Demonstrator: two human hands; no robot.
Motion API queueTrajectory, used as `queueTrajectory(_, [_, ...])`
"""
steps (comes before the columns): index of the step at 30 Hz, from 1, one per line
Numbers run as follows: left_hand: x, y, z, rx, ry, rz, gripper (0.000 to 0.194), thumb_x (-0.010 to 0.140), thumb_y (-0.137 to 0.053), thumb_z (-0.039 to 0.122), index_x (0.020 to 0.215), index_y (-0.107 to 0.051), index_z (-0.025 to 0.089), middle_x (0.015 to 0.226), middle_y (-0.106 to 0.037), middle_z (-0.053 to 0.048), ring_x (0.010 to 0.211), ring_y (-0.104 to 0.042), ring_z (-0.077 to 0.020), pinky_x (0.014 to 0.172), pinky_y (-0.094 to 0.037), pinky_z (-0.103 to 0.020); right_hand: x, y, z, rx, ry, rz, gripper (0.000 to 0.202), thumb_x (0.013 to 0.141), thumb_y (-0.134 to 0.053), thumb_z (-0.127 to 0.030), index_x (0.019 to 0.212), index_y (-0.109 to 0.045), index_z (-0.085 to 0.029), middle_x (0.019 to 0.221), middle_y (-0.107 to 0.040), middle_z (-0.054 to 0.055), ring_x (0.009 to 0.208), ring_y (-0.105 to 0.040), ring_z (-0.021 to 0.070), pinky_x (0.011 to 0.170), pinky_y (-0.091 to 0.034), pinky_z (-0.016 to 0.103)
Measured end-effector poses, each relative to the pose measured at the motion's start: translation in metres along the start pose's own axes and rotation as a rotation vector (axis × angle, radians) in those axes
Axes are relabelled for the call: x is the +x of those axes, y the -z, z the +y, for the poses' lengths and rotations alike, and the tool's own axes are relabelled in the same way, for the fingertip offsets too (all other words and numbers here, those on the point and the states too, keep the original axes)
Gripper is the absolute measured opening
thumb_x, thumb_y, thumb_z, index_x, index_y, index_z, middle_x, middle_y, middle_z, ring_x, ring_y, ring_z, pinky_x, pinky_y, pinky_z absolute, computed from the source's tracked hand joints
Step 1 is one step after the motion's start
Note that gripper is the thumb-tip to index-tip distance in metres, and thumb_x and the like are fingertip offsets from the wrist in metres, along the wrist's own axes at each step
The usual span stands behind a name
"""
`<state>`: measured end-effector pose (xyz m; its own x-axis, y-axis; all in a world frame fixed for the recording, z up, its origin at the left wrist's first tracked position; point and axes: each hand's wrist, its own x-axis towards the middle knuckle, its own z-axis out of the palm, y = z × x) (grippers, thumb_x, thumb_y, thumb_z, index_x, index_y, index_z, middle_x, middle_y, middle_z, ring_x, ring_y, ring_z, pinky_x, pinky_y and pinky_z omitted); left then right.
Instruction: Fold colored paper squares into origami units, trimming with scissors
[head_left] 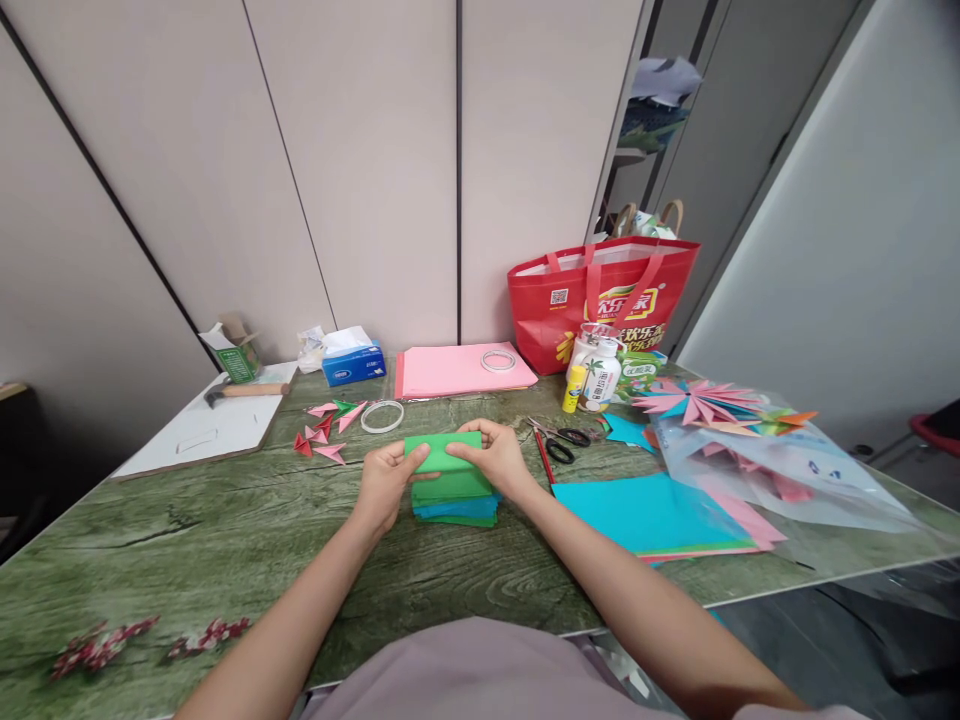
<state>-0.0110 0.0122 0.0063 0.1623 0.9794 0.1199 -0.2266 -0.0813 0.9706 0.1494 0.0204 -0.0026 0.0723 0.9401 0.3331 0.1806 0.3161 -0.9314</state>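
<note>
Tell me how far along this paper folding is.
Looks done: the small pink and red folded paper pieces and the spiky pink-and-blue paper star. In hand: a green paper rectangle, held between the left hand and right hand. Probably left: the stack of green and blue paper slips and the large blue paper sheet, lying flat. The final count can't be told.

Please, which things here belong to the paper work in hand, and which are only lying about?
In the work:
- green sheet, held by left hand and right hand
- paper stack beneath

Probably just lying about:
- hammer
- tissue box
- red bag
- white bottle
</note>
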Motion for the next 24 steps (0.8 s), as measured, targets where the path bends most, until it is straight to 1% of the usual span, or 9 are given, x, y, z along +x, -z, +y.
queueTrajectory(7, [0.0009, -0.0001, -0.0011, 0.019, 0.01, 0.004, 0.032, 0.06, -0.07, 0.033, 0.082, -0.067, 0.009, 0.074, -0.07, -0.008, 0.065, -0.064, -0.0201, 0.058, -0.053, -0.032, 0.0022, -0.0003, 0.0041, -0.022, 0.009, 0.013, 0.029, 0.053, -0.071, -0.037, 0.067, -0.059, -0.015, 0.047, -0.032, -0.007, 0.044, -0.025, 0.0064, 0.041, -0.02, 0.02])
queueTrajectory(8, [0.0007, -0.0002, -0.001, 0.025, 0.008, 0.004, 0.033, 0.06, -0.069, 0.033, 0.082, -0.067, 0.009, 0.075, -0.07, -0.008, 0.065, -0.063, -0.0202, 0.058, -0.053, -0.032, 0.0024, -0.0001, 0.0047, -0.026, 0.011, 0.011, 0.028, 0.053, -0.071, -0.037, 0.067, -0.059, -0.015, 0.047, -0.033, -0.007, 0.045, -0.024, 0.0063, 0.042, -0.02, 0.02])
queueTrajectory(10, [0.0003, -0.0002, -0.0009, 0.039, 0.005, 0.004, 0.034, 0.061, -0.069, 0.036, 0.082, -0.067, 0.009, 0.076, -0.07, -0.009, 0.066, -0.063, -0.0203, 0.058, -0.053, -0.032, 0.0024, 0.0003, 0.0051, -0.025, 0.017, -0.012, 0.027, 0.054, -0.07, -0.036, 0.069, -0.061, -0.015, 0.05, -0.04, -0.006, 0.045, -0.026, 0.0063, 0.042, -0.02, 0.02])
queueTrajectory(12, [-0.0002, -0.0003, -0.0009, 0.051, 0.003, -0.001, 0.037, 0.06, -0.068, 0.038, 0.083, -0.067, 0.009, 0.076, -0.07, -0.009, 0.065, -0.063, -0.0202, 0.057, -0.053, -0.032, 0.0023, 0.0007, 0.0047, -0.018, 0.026, -0.046, 0.026, 0.057, -0.069, -0.035, 0.072, -0.063, -0.015, 0.055, -0.048, -0.004, 0.046, -0.029, 0.0065, 0.043, -0.022, 0.02])
queueTrajectory(14, [-0.0004, -0.0003, -0.0012, 0.06, 0.0, -0.005, 0.038, 0.06, -0.068, 0.04, 0.083, -0.068, 0.01, 0.076, -0.07, -0.008, 0.065, -0.063, -0.0199, 0.057, -0.053, -0.032, 0.0022, 0.0009, 0.0042, -0.014, 0.03, -0.066, 0.025, 0.057, -0.068, -0.034, 0.073, -0.065, -0.015, 0.057, -0.052, -0.002, 0.047, -0.033, 0.0072, 0.044, -0.024, 0.02])
queueTrajectory(19, [0.0002, -0.0006, -0.0012, 0.065, -0.003, -0.001, 0.037, 0.06, -0.068, 0.04, 0.083, -0.068, 0.01, 0.075, -0.07, -0.007, 0.064, -0.063, -0.0196, 0.056, -0.053, -0.031, 0.0026, 0.0003, 0.0045, -0.001, 0.014, -0.06, 0.025, 0.057, -0.069, -0.036, 0.071, -0.066, -0.015, 0.059, -0.057, -0.001, 0.049, -0.04, 0.0088, 0.045, -0.029, 0.021])
queueTrajectory(24, [-0.0003, -0.001, -0.0008, 0.071, -0.012, 0.001, 0.033, 0.062, -0.067, 0.037, 0.08, -0.068, 0.01, 0.072, -0.07, -0.006, 0.063, -0.062, -0.0189, 0.056, -0.052, -0.031, 0.0025, 0.0001, 0.0046, -0.002, 0.004, -0.069, 0.026, 0.057, -0.068, -0.037, 0.07, -0.066, -0.015, 0.061, -0.059, -0.001, 0.051, -0.045, 0.01, 0.046, -0.032, 0.021])
